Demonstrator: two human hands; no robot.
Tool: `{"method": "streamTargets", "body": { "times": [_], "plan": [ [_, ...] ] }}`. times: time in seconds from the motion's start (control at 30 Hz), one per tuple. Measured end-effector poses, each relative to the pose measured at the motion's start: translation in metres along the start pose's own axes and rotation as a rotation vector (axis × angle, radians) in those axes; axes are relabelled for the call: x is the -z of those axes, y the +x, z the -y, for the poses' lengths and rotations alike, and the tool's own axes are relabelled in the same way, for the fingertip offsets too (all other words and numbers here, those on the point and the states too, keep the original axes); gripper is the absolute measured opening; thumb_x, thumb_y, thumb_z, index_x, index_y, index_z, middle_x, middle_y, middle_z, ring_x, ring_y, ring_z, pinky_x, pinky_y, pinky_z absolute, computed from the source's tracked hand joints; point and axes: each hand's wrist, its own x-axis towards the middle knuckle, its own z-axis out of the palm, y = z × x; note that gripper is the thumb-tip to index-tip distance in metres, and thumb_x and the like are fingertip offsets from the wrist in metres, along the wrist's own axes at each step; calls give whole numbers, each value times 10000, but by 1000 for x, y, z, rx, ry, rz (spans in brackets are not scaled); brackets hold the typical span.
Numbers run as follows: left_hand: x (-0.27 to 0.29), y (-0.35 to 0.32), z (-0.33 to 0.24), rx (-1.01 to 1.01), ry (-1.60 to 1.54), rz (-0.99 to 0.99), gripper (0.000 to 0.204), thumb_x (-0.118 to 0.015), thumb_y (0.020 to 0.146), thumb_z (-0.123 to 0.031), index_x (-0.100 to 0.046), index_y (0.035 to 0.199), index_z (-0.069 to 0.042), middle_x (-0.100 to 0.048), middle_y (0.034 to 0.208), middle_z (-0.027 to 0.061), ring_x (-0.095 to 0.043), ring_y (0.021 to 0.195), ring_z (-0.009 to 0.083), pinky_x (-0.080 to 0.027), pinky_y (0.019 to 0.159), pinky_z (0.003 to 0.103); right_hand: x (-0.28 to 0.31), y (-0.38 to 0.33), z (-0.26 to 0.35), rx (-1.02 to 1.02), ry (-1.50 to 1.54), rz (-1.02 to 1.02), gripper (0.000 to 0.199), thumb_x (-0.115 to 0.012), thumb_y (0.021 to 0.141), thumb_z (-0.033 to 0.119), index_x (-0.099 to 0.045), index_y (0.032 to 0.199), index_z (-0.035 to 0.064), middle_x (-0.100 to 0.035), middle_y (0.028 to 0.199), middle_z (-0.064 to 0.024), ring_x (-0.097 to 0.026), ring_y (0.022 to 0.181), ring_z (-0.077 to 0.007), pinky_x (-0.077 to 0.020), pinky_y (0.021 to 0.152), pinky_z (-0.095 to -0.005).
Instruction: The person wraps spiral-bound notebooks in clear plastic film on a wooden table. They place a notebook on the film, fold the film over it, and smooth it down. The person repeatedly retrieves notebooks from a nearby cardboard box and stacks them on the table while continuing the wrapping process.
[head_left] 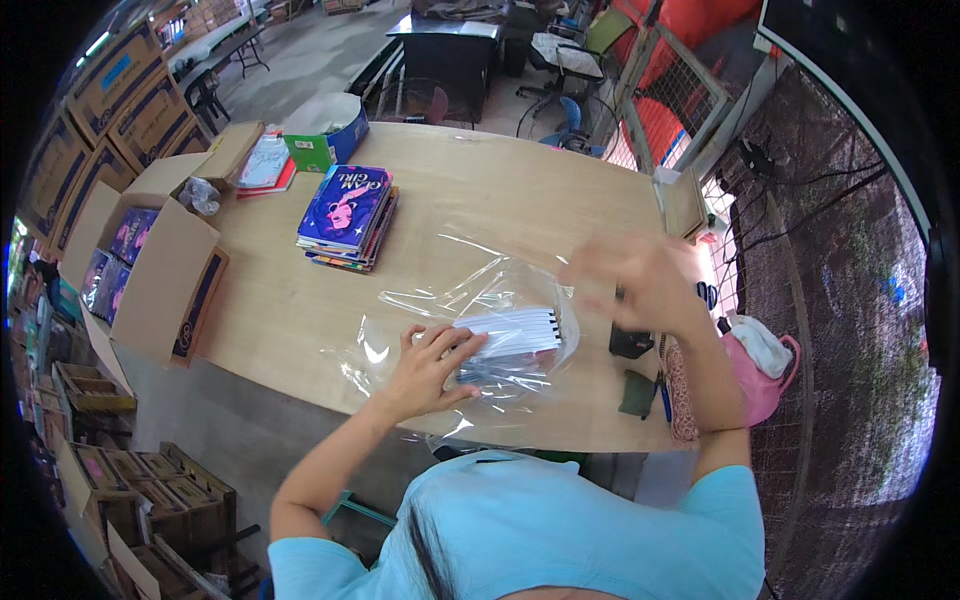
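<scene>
My left hand [437, 368] lies with its fingers spread over the left end of a white stack [512, 332], pressing on it; black marks line the stack's right end. It looks like a bundle of notebooks lying edge-up, though I cannot be sure. Loose clear plastic film [470, 278] surrounds the stack and spreads crumpled across the table around it. To the right, my right hand [630, 280] is raised over the table, apart from the stack. Motion smears its fingers, so whether it holds anything cannot be made out.
A pile of purple-covered notebooks [347, 215] stands at the table's back left. Behind it are a green-and-blue box [327, 138] and papers [265, 163]. An open carton [165, 265] of packs sits left. A dark pouch [637, 393] and a pink bag [762, 375] lie right.
</scene>
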Motion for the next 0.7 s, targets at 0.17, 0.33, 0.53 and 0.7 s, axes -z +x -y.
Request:
{"method": "streamTargets", "body": {
  "times": [0.17, 0.33, 0.53, 0.7],
  "plan": [
    [28, 29, 15, -178, 58, 282, 761, -601, 741, -629, -408, 1404, -310, -367, 1442, 56, -380, 1296, 248, -256, 1028, 539, -36, -9, -26, 329, -141, 443, 262, -658, 704, 78, -650, 960, 133, -631, 1004, -23, -632, 825, -217, -493, 650, -362],
    [33, 47, 20, -326, 50, 384, 870, -618, 660, -697, -322, 1428, -415, -221, 1525, 119, -260, 1389, 298, -158, 1106, 602, -83, 16, -32, 329, 190, 482, 92, -662, 711, 160, -593, 743, 108, -593, 1001, -38, -629, 762, -262, -485, 609, -413],
    [24, 51, 29, -338, 20, 417, 965, -674, 549, -717, -344, 1410, -434, -200, 1513, 185, -191, 1406, 353, -112, 1120, 611, -103, 36, 4, 402, 144, 249, 155, -725, 657, 231, -624, 734, 142, -555, 1065, -27, -529, 1026, -252, -450, 818, -429],
    [26, 59, 31, -329, 25, 484, 929, -709, 543, -676, -407, 1380, -411, -165, 1515, 215, -141, 1412, 396, -92, 1111, 633, -144, 24, -12, 277, 275, -9, 426, -794, 590, 307, -636, 959, 163, -424, 1347, -113, -400, 1256, -343, -358, 1019, -484]
  ]
}}
